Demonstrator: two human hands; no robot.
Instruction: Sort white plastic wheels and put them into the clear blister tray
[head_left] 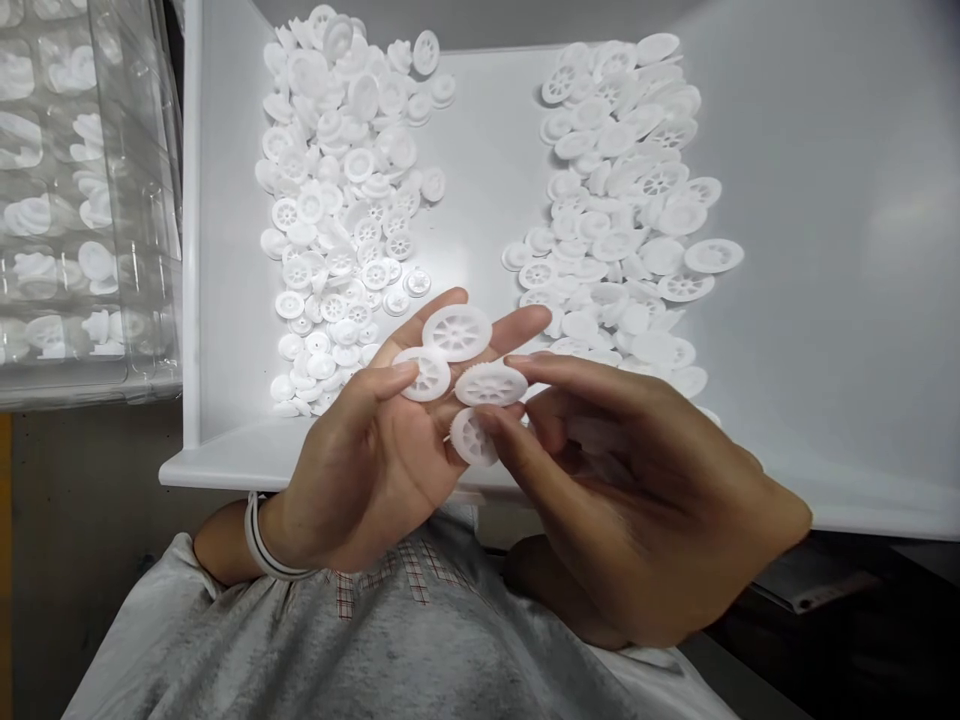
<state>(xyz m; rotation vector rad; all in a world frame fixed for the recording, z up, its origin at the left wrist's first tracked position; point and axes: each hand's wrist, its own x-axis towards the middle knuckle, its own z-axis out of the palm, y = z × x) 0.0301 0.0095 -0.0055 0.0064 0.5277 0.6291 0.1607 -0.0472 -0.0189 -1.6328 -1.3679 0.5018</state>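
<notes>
Your left hand (386, 465) and right hand (630, 480) grasp gears (454, 338) over the tray (247, 462).
Probably light, stiff, slippery; pinch by the rim.

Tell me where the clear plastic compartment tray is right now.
In the head view, the clear plastic compartment tray is at the upper left, just outside the left wall of the white bin.

The right hand (645, 500) hides part of the lowest gear (469, 440) over the near edge of the white tray (480, 150); past its left edge, a clear pack (146, 200) (contents blurred) is cut off.
</notes>
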